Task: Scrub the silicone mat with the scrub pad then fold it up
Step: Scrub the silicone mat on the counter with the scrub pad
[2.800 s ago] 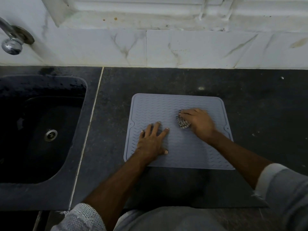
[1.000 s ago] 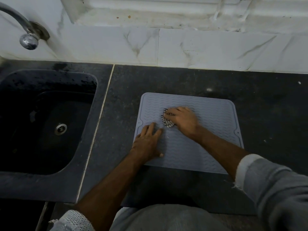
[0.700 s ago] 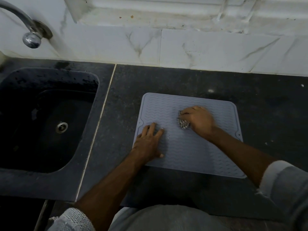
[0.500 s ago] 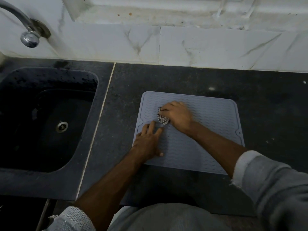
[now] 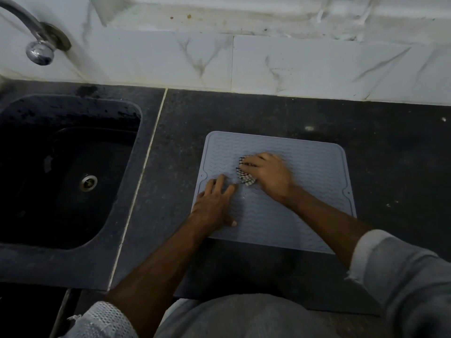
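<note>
Counter: dark speckled stone (image 5: 268, 111) fills my view, backed by a white marble-veined wall (image 5: 292, 62) at the far edge.
Silicone mat: I see the grey silicone mat (image 5: 305, 172) lying flat and unfolded on the counter, right of centre, its wavy ribs facing up and its near edge partly hidden by my forearms.
Scrub pad: the checkered scrub pad (image 5: 245, 175) sits on the mat's left-centre area, mostly covered by my right hand, only its left side showing.
Right hand: my right hand (image 5: 268, 174) is curled over the scrub pad, fingers clasping it and pressing it onto the mat; the hand looks slightly blurred.
Left hand: my left hand (image 5: 214, 203) lies flat on the mat's near-left part with fingers spread, holding nothing, palm down on the ribs, fingertips just beside the scrub pad.
Sleeves: a grey sleeve (image 5: 402, 276) covers my right arm at the near right; a white mesh-textured cuff (image 5: 105, 318) shows on my left arm at the near edge.
Sink: a black sink (image 5: 22, 254) with a metal drain (image 5: 89, 182) is set into the counter to the left, well apart from the mat.
Tap: a chrome tap (image 5: 36, 45) comes off the wall above the sink's far-left corner.
</note>
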The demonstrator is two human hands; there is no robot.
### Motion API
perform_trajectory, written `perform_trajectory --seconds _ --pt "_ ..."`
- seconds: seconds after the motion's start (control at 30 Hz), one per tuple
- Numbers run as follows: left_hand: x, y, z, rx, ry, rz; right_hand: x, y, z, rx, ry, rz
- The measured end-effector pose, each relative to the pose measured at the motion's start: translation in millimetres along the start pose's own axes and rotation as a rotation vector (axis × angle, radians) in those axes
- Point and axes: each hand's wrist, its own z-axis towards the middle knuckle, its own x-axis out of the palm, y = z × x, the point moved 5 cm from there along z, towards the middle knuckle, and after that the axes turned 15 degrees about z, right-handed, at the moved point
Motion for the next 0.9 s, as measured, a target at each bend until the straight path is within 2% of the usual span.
perform_trajectory --seconds 0.1,0.23,0.37,0.53,0.67,0.9 --pt "-1.2 -0.6 -0.9 -0.003 0.003 0.008 9.6 16.7 11.2 -0.06 0.011 0.022" --pt "-0.2 1.1 -3.1 0.015 -0.019 -0.005 1.5 -8.3 -17.6 -0.086 -0.006 -0.025" --pt "0.0 0.8 -3.7 0.013 -0.013 -0.017 -7.4 -27.9 -32.1 -0.003 0.026 -0.044" --pt "0.5 0.8 -1.2 -0.001 -0.003 -0.003 -9.3 2.2 6.3 -0.008 -0.026 -0.009" --pt "1.3 -0.3 -1.3 -0.003 -0.02 0.016 8.4 21.6 23.8 -0.043 0.046 -0.003" --pt "3.5 1.5 -1.3 0.014 -0.027 -0.028 -5.5 -19.2 -27.9 -0.085 -0.053 -0.048"
